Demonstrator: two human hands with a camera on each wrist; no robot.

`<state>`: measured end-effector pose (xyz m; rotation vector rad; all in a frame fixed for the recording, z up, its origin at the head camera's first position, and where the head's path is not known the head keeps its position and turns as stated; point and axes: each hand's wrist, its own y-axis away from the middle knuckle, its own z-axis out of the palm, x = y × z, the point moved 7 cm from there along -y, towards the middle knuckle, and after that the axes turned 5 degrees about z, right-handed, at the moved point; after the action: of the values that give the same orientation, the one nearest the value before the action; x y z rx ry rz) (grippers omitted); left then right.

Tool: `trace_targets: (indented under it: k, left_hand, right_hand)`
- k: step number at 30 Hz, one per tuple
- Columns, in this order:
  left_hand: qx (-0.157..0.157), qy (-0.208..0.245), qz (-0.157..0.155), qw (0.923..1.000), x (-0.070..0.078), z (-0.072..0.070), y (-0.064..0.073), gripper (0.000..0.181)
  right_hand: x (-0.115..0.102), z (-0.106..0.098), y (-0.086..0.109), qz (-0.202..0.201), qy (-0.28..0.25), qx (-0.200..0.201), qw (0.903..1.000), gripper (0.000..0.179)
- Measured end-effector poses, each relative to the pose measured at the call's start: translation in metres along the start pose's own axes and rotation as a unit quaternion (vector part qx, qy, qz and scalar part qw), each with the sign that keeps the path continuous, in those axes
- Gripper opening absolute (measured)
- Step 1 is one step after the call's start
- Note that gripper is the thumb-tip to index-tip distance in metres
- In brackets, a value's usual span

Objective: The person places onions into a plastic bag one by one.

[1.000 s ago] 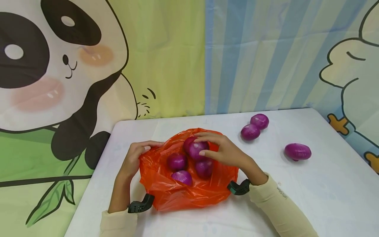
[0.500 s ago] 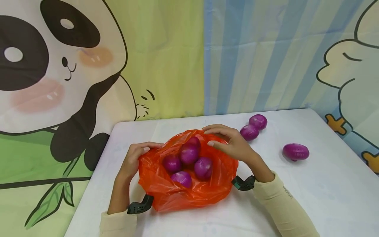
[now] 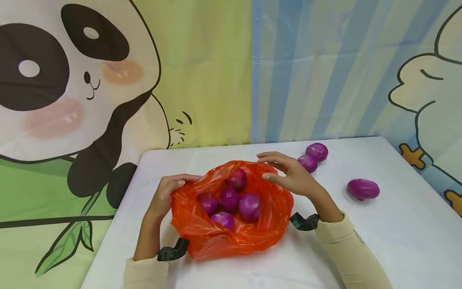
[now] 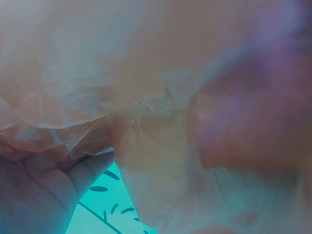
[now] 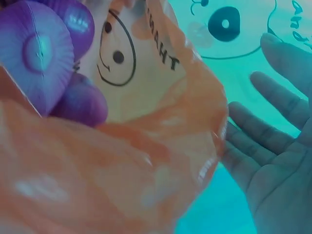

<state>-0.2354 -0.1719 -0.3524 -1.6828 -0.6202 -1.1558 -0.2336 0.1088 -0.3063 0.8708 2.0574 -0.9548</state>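
An orange-red plastic bag (image 3: 234,245) lies with its mouth open on the table, several purple onions (image 3: 250,206) inside it. At the bag's left rim, my left hand (image 3: 164,196) holds the plastic between thumb and fingers; in the left wrist view the film covers most of the picture and hides the fingertips. My right hand (image 3: 294,176) is beside the upper right rim, thumb and fingers spread, with nothing in its grasp. The right wrist view shows the open palm (image 5: 285,180) next to the bag's edge (image 5: 214,117).
Two onions (image 3: 317,152) sit together at the back right of the white table (image 3: 397,241), one partly behind my right hand. Another onion (image 3: 363,189) lies farther right. A printed curtain with a panda (image 3: 104,36) hangs behind the table.
My right hand has let go of an onion in the bag and moved right to the rim. The onions inside have settled lower and spread apart. The left hand stays in place.
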Motion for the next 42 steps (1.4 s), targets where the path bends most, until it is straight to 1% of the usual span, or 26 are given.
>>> trace_targets:
  k: [4, 7, 10, 15, 19, 22, 25, 28, 30, 32, 36, 40, 42]
  left_hand:
    - [-0.002, -0.006, 0.006, 1.0000, -0.002, 0.002, -0.001, 0.040]
    - [-0.005, -0.015, 0.007, 0.9998, -0.002, 0.003, -0.002, 0.040]
    - [-0.004, -0.016, 0.002, 0.9999, -0.002, 0.002, 0.000, 0.040]
    - [-0.008, -0.016, 0.001, 0.9998, 0.001, 0.002, 0.001, 0.040]
    - [-0.004, -0.017, 0.009, 0.9998, 0.004, 0.001, 0.001, 0.040]
    - [-0.005, -0.012, 0.010, 0.9999, 0.004, 0.003, 0.001, 0.040]
    - [-0.012, -0.006, 0.009, 0.9999, 0.002, 0.006, 0.000, 0.040]
    - [-0.013, -0.004, 0.008, 0.9999, 0.002, 0.007, 0.001, 0.040]
    - [-0.011, -0.005, 0.008, 0.9999, 0.002, 0.007, 0.001, 0.040]
    - [-0.011, -0.007, 0.011, 0.9999, 0.002, 0.006, 0.001, 0.040]
    - [-0.013, -0.007, 0.016, 0.9998, 0.003, 0.006, 0.001, 0.039]
    - [-0.015, -0.001, 0.013, 0.9998, 0.003, 0.007, 0.001, 0.039]
    - [-0.013, -0.001, 0.011, 0.9998, 0.003, 0.006, 0.001, 0.039]
  right_hand:
    - [0.007, -0.014, 0.009, 0.020, 0.005, 0.020, 0.9996, 0.036]
    - [0.017, -0.026, 0.019, 0.046, 0.002, 0.033, 0.9984, 0.035]
    - [0.028, -0.036, 0.030, 0.074, 0.009, 0.035, 0.9966, 0.036]
    - [0.044, -0.057, 0.053, 0.114, 0.056, 0.054, 0.9904, 0.039]
    - [0.058, -0.076, 0.074, 0.132, 0.082, 0.066, 0.9857, 0.042]
    - [0.074, -0.092, 0.091, 0.140, 0.102, 0.080, 0.9817, 0.044]
    - [0.089, -0.111, 0.109, 0.155, 0.137, 0.105, 0.9729, 0.045]
    - [0.099, -0.131, 0.127, 0.179, 0.171, 0.136, 0.9592, 0.048]
    - [0.105, -0.143, 0.138, 0.204, 0.186, 0.153, 0.9490, 0.050]
    - [0.110, -0.153, 0.147, 0.226, 0.198, 0.163, 0.9398, 0.053]
    - [0.121, -0.167, 0.162, 0.258, 0.216, 0.172, 0.9259, 0.057]
    - [0.133, -0.179, 0.176, 0.283, 0.224, 0.173, 0.9165, 0.060]
    - [0.140, -0.182, 0.182, 0.298, 0.221, 0.165, 0.9140, 0.063]
